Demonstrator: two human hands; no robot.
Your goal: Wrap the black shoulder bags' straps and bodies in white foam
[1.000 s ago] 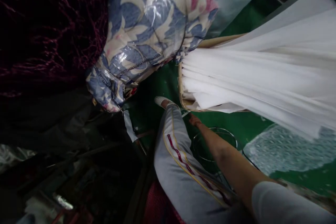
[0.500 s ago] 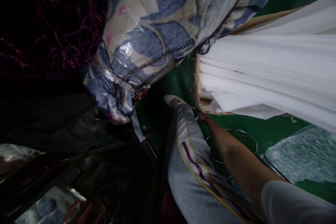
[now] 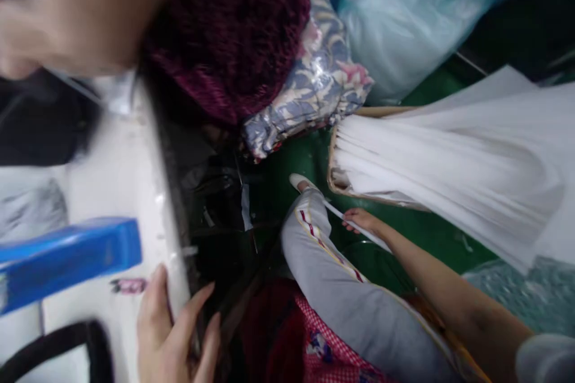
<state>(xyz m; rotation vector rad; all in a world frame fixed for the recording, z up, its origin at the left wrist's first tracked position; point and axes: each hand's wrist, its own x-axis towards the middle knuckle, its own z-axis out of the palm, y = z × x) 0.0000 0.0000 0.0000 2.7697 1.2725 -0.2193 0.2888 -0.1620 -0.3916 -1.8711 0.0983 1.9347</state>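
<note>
My right hand (image 3: 360,221), at the end of my lowered bare arm, is closed around a thin white strip (image 3: 376,242) beside my grey-trousered knee. The strip's material cannot be made out. At the lower left, my left hand (image 3: 168,344) lies with spread fingers at the edge of a white tabletop (image 3: 155,224), holding nothing I can see. A blue, box-shaped object (image 3: 74,260) rests on that tabletop beyond the fingers. Large and blurred, another patch of skin (image 3: 96,9), a hand or forearm, fills the top left; whose it is cannot be told.
An open carton (image 3: 330,170) of white sheets (image 3: 417,149) stands on the green floor at the right. Behind are a purple shaggy bundle (image 3: 238,36), a floral plastic-wrapped bundle (image 3: 309,96) and a bluish plastic bag (image 3: 399,24). Bubble wrap (image 3: 512,287) lies lower right.
The view has risen and shifted left, bringing the tabletop, blue object and left hand into sight. My right hand has come up from near the floor, with the white strip now visible.
</note>
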